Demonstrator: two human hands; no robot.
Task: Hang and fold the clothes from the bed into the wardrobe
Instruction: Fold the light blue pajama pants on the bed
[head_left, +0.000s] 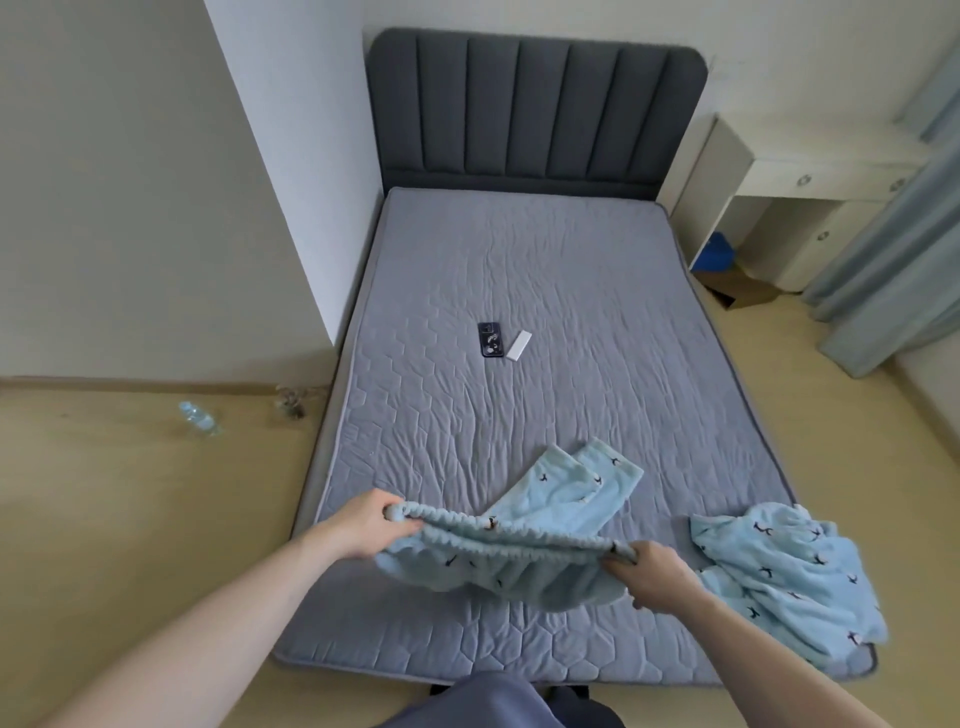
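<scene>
Head view: near the foot of the bed (519, 291), the left hand (363, 525) and right hand (657, 571) each pinch an end of the elastic waistband of the light-blue trousers (498, 561), stretched between them, with the legs trailing onto the bed. A matching top (789, 566) lies crumpled at the bed's foot corner to the right. Judged next: keep the waistband taut, lay the legs flat on the bed and aligned, then fold. A phone (491, 340) lies mid-bed.

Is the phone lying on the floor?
No, the phone lies on the bed, beside a white remote.
</scene>
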